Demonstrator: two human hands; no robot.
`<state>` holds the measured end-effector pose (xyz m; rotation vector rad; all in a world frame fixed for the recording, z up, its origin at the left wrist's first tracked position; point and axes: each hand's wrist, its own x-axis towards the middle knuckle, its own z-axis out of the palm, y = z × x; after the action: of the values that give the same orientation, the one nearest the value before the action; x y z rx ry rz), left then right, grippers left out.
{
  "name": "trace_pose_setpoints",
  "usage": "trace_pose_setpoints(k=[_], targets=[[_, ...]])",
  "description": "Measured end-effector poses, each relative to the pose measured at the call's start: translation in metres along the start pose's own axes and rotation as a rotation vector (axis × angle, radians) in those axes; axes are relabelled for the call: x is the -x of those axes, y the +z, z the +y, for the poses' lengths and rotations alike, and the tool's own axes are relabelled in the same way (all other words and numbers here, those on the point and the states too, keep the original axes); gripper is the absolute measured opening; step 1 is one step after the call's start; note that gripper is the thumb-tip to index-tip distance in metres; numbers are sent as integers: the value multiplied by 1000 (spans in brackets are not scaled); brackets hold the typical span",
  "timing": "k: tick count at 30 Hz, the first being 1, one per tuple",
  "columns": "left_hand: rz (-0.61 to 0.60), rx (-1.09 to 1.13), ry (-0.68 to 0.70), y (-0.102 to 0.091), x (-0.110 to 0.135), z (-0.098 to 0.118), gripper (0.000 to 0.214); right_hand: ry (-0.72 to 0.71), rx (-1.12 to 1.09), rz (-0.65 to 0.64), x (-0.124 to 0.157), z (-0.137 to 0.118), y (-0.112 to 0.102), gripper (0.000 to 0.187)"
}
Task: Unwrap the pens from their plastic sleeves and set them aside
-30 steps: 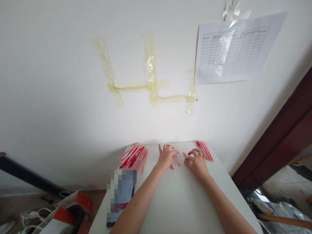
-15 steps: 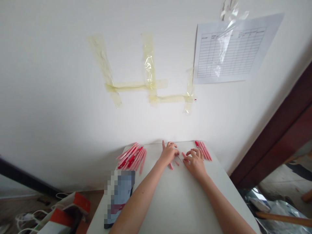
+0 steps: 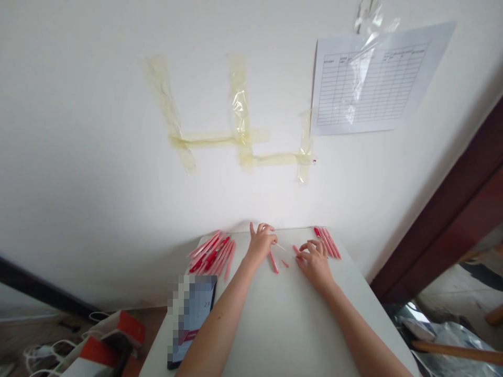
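My left hand pinches one end of a thin whitish pen refill, which slants down to the right. The fingers of my right hand are drawn together by the refill's other end; whatever sits between those fingertips is too small to make out. Between the hands, a pink pen barrel and a small pink pen tip lie on the white table. Another pink pen part lies just beside my right fingertips, partly covered by them.
A pile of pink and red pens lies at the table's left back. Several more pens stand in a row at the right back. A phone or tablet, partly pixelated, rests by my left forearm. The wall borders the table's far edge.
My left hand has moved left and slightly away from me, with the refill now stretching farther between the hands. More of the pink barrel shows. My right hand has hardly moved.
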<state>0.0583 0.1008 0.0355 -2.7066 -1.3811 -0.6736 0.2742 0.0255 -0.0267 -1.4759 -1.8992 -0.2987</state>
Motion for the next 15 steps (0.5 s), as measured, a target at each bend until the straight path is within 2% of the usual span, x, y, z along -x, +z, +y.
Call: trace_pose_setpoints(k=[7,15], targets=[[46,-80,-109,-14,25,1,27,-9,-32,47,-1,1,-1,16],[50,-149,-213,-17,52,7,29,-15,-45,56,-2,-2,-2,17]])
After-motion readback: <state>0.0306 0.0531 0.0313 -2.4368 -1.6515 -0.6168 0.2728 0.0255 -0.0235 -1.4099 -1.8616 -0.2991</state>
